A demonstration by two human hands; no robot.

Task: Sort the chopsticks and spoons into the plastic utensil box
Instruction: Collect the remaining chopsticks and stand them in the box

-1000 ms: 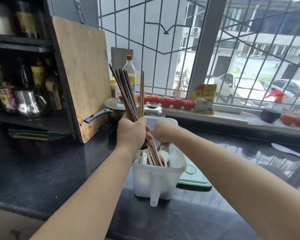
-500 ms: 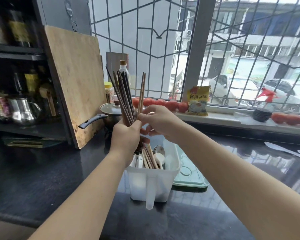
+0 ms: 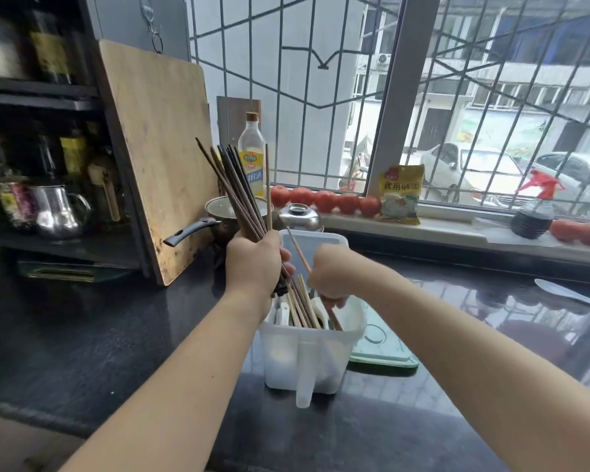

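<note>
One pale wooden chopstick point(image 3: 298, 251) now in right hand point(image 3: 334, 272), fingers clamped, lowered from bundle into translucent white plastic utensil box point(image 3: 312, 349) on counter point(image 3: 116, 335). Left hand point(image 3: 254, 264) grips dark chopstick bundle point(image 3: 234, 185). Sorting underway.

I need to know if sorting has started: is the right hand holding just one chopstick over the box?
Yes, the right hand grips a single light chopstick, its lower end inside the box.

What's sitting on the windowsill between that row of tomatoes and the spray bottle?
In the head view, a yellow packet stands right beside the tomatoes; past it the windowsill looks bare up to the spray bottle.
</note>
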